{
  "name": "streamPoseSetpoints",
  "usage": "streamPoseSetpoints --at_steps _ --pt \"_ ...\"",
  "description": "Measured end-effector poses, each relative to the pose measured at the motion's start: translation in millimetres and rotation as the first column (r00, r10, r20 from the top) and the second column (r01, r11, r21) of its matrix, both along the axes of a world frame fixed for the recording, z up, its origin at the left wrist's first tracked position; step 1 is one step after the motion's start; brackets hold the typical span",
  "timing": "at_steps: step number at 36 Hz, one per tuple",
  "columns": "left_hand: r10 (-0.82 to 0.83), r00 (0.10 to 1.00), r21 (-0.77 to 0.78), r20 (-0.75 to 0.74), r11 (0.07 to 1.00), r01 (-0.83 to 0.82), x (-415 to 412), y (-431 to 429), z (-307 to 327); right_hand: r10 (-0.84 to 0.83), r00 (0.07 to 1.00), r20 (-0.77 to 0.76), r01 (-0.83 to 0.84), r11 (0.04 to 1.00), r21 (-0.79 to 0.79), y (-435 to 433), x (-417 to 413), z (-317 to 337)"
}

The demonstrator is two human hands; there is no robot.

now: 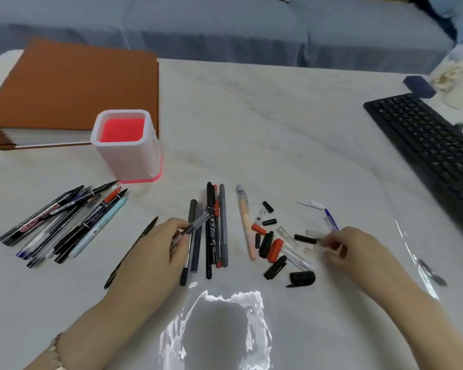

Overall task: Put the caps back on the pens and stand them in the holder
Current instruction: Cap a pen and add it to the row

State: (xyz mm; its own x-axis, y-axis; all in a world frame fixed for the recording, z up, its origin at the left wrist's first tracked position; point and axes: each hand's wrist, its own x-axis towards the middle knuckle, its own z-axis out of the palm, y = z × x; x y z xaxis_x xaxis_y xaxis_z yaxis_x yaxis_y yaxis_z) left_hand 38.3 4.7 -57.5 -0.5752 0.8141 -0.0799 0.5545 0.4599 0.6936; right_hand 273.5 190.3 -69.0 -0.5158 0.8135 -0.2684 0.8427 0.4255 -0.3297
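My left hand (166,247) grips a clear-barrelled pen (197,225) that points up and right over a row of pens (211,231) lying side by side in the middle. My right hand (342,244) reaches into a scatter of loose caps (274,249), black, red and clear, its fingertips pinching at a clear cap (312,233) beside a black one (305,239). The white holder (129,153) with a red inside stands at the back left, nothing in it. A peach pen (246,222) lies between the row and the caps. A heap of pens (64,222) lies at the left.
A brown binder (72,89) lies behind the holder. A black keyboard (425,145) runs along the right side. A thin black pen (131,252) lies alone left of my left hand. Glare marks the table's near edge. A blue sofa lies beyond the table.
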Motion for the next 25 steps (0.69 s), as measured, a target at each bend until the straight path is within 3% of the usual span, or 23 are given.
streamPoseSetpoints --at_steps 5,16,22,25 --pt "-0.015 0.999 0.015 0.050 1.000 0.014 5.1 -1.0 2.1 0.031 1.000 0.004 -0.031 0.999 0.042 -1.7 -2.0 -5.0" --pt "0.003 0.994 0.011 0.111 1.000 -0.004 8.2 -3.8 5.3 -0.079 0.997 -0.009 0.078 0.994 -0.082 -1.4 -4.3 -3.9" --pt "-0.007 0.994 -0.015 0.109 1.000 0.009 9.3 -3.8 5.7 -0.086 0.992 -0.088 0.083 0.996 -0.028 2.2 -2.3 -9.7" --pt "-0.009 0.994 0.001 0.111 1.000 0.009 9.9 -3.7 7.2 -0.041 0.977 -0.208 0.057 0.996 0.071 -3.2 -5.8 -5.6"
